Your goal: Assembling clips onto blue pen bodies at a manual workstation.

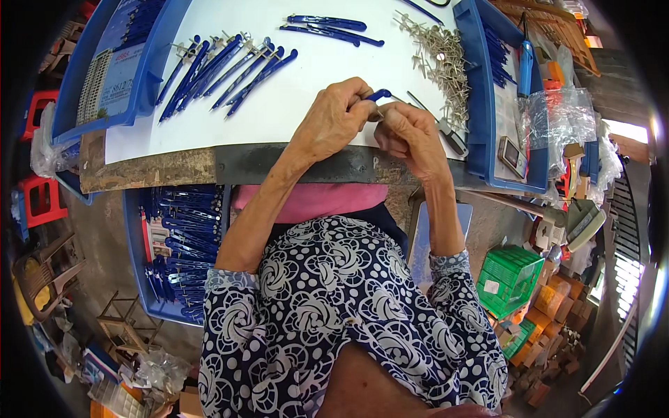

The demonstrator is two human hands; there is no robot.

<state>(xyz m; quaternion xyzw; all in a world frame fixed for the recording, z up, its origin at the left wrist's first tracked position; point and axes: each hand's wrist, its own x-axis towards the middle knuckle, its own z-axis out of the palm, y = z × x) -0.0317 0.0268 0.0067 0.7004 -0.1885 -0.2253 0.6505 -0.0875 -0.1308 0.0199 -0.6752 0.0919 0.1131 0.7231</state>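
My left hand [333, 120] and my right hand [410, 132] meet over the near edge of a white work surface [313, 70]. My left hand pinches a small blue plastic piece [378, 94]; my right hand's fingertips press against the same piece and a thin metal part that I cannot make out clearly. A row of finished blue pieces with metal pins [223, 70] lies to the far left of my hands. A pile of loose metal pins [439, 59] lies just beyond my right hand.
Blue trays stand at the left [104, 76] and right [481, 104] of the surface. A blue bin of blue pieces [174, 244] sits below on my left. A green crate [509, 279] and cardboard boxes stand on the floor at right; red stools at left.
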